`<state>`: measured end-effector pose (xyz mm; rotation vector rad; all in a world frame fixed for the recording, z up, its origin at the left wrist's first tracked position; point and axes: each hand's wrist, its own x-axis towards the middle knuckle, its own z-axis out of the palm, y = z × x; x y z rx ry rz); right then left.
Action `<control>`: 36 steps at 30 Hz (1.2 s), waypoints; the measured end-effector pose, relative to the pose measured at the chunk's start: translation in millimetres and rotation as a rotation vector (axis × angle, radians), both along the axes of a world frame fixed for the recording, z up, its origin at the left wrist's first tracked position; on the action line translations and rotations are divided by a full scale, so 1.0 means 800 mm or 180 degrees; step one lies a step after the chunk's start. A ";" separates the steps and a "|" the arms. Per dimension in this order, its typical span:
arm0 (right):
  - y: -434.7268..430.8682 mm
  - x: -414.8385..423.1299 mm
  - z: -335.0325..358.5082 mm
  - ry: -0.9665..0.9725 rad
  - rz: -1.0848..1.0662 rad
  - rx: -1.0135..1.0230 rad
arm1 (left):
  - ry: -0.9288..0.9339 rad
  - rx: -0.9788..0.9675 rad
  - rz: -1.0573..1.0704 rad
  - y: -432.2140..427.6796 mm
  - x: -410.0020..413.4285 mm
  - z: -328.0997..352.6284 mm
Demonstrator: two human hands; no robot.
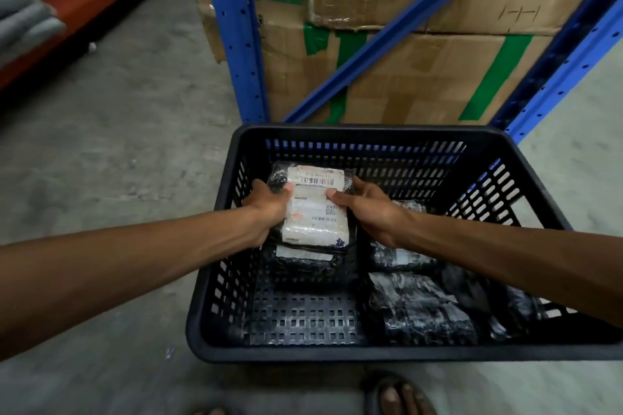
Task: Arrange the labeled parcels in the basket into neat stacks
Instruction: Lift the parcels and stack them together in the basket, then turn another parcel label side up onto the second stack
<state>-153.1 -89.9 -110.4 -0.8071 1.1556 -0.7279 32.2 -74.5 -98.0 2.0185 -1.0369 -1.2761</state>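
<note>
A black slotted plastic basket (215, 286) stands on the concrete floor. In its far left corner, a black-wrapped parcel with a large white shipping label (315, 204) lies on top of another labelled black parcel (305, 258). My left hand (269, 209) grips the top parcel's left edge and my right hand (369, 209) grips its right edge, thumbs on the label. More black-wrapped parcels (421, 307) lie loosely along the basket's right side, partly hidden under my right forearm.
Blue metal racking (236, 30) stands just behind the basket, with taped cardboard cartons (421, 77) on the floor between its posts. An orange-red shelf beam (74, 10) runs at the upper left. My sandalled foot (394, 394) is at the basket's near edge.
</note>
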 end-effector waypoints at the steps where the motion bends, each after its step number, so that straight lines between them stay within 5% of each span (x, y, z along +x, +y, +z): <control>1: -0.001 0.003 -0.006 0.0059 0.0013 -0.0001 | -0.0059 0.0029 0.0028 -0.001 0.000 -0.002; 8: -0.008 0.009 -0.044 0.0673 0.0689 -0.0130 | -0.0814 0.0365 -0.0060 0.000 -0.016 -0.032; 25: -0.026 0.012 -0.030 0.1233 0.1240 -0.0034 | -0.0480 0.0571 -0.0011 -0.005 -0.011 -0.013; 28: -0.033 0.006 -0.025 0.1342 0.1356 0.0016 | -0.0800 0.0408 -0.0032 -0.005 -0.022 0.000; 33: -0.032 -0.052 -0.015 0.1971 0.1169 -0.0502 | -0.2108 -0.1184 -0.1449 0.009 -0.076 0.019; 36: -0.033 -0.117 -0.016 0.3188 0.1634 -0.0679 | -0.2305 -0.1618 -0.2554 0.017 -0.126 0.015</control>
